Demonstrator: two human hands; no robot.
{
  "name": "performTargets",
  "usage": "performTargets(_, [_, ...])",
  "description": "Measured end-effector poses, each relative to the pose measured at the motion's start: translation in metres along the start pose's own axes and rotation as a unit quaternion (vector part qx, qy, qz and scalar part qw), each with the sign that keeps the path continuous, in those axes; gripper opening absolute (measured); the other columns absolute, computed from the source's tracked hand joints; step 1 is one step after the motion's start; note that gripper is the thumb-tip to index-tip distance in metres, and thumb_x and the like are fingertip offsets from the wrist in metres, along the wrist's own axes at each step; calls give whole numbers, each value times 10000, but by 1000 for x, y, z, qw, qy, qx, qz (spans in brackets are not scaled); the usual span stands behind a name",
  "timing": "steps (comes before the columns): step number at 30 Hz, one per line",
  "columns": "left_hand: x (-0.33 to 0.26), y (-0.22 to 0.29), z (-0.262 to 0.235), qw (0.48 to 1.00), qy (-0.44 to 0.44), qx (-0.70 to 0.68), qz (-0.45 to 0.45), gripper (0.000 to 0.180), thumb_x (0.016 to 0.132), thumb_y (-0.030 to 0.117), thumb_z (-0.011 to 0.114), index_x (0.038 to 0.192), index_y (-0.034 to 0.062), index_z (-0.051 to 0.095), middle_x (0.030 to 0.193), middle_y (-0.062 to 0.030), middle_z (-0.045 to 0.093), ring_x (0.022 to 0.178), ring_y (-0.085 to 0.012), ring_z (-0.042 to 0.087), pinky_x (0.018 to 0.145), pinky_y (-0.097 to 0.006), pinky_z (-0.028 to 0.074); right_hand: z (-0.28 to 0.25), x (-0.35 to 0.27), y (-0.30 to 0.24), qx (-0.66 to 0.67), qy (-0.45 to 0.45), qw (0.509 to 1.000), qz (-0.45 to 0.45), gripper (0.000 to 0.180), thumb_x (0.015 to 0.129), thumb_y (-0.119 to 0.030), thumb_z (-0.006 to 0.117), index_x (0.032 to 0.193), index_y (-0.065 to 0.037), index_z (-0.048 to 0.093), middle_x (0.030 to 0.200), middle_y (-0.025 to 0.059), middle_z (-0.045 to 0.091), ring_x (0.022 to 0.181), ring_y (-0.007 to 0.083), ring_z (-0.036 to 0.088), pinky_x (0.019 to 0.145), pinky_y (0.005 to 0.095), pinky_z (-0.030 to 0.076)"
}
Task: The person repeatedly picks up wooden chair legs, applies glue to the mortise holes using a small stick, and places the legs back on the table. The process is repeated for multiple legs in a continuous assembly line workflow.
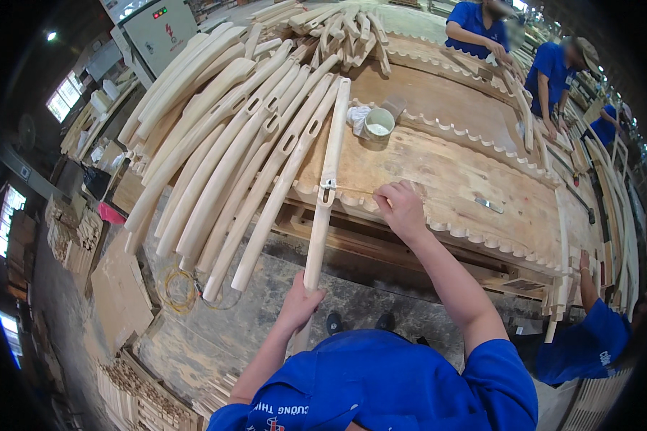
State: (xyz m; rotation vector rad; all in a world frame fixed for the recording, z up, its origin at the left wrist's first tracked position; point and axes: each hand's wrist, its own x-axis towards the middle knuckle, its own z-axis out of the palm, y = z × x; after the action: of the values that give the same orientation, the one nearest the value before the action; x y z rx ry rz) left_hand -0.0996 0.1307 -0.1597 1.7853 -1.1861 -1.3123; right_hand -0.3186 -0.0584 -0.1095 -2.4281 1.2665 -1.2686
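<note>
My left hand (300,304) is closed round the near end of a long, pale wooden leg (319,233), whose far part rests on the workbench (446,172). In the leg is a slot (328,188) with some white paste at its edge. Between the fingers of my right hand (402,210) is a thin stick (357,189), its tip reaching to the slot. Beyond stands a small bucket (379,124) of whitish paste, with a white cloth (358,118) beside it. A flat metal blade (489,205) lies on the bench to the right.
Many similar slotted legs (223,158) are heaped at the left, overhanging the bench edge. Scalloped wooden strips (474,144) run across the bench. Co-workers (550,75) in blue stand at the far right, another person (589,341) nearer. A yellow hose (180,289) lies coiled on the floor.
</note>
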Motion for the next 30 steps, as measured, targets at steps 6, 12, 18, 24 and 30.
performTargets(6, [1, -1, 2, 1000, 5, -11, 9, 529, 775, 203, 620, 1201, 6, 376, 747, -120, 565, 574, -188, 576, 546, -325, 470, -1, 4, 2, -19, 12, 1000, 10, 51, 785, -137, 627, 777, -95, 599, 735, 64, 603, 746, 277, 554, 640, 383, 461])
performTargets(12, [0, -2, 2, 1000, 0, -11, 10, 521, 778, 193, 620, 1193, -7, 377, 749, -116, 558, 567, -179, 570, 535, -320, 468, -2, 3, 5, -20, 14, 1000, 6, 55, 791, -145, 625, 777, -99, 599, 748, 61, 605, 751, 275, 556, 638, 386, 464])
performTargets(18, [1, -4, 4, 1000, 7, -21, 18, 529, 778, 178, 613, 1212, -10, 375, 735, -111, 558, 559, -175, 563, 528, -316, 464, 5, 3, 1, -26, 12, 1000, -11, 49, 781, -134, 615, 762, -99, 587, 756, 51, 600, 747, 268, 554, 633, 382, 465])
performTargets(24, [0, 1, 4, 1000, 11, -17, 14, 524, 773, 169, 609, 1206, -21, 382, 738, -106, 556, 553, -174, 560, 521, -318, 465, 2, -8, 1, -23, -35, 998, -39, 67, 774, -139, 614, 750, -89, 575, 751, 52, 589, 746, 259, 551, 627, 374, 465])
performTargets(30, [0, 0, 2, 1000, 5, -17, 14, 501, 767, 166, 615, 1174, -21, 390, 731, -101, 551, 550, -171, 562, 518, -311, 467, -9, -12, 3, 14, -36, 998, -48, 56, 779, -129, 615, 757, -87, 584, 746, 59, 585, 744, 264, 548, 634, 377, 465])
